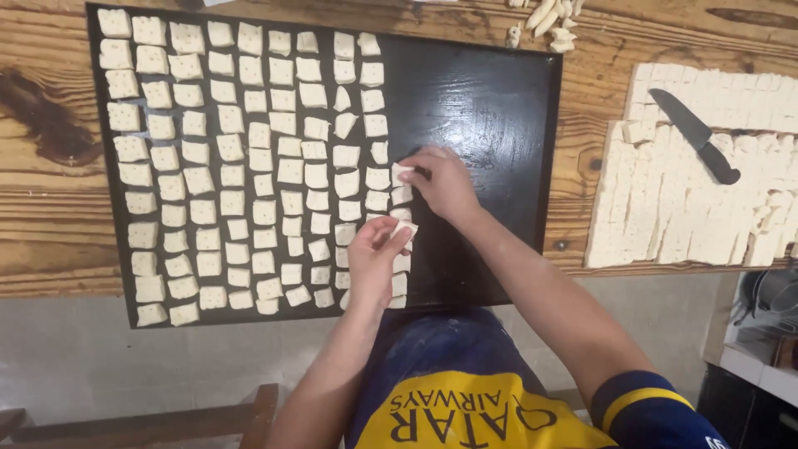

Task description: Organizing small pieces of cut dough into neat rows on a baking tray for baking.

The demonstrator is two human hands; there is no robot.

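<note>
A black baking tray (482, 108) lies on a wooden table, its left part covered with rows of several small pale dough squares (249, 158). My left hand (374, 262) holds a dough square (405, 229) between thumb and fingers just above the tray, at the right end of the rows. Further up, my right hand (445, 183) presses its fingertips on another dough square (401, 173) at the top of the newest column. The right third of the tray is bare.
A sheet of rolled dough cut into squares (698, 191) lies on the table to the right, with a black-handled knife (694, 133) on it. Dough scraps (544, 21) sit by the tray's top edge. A wooden chair back (166, 424) is at the lower left.
</note>
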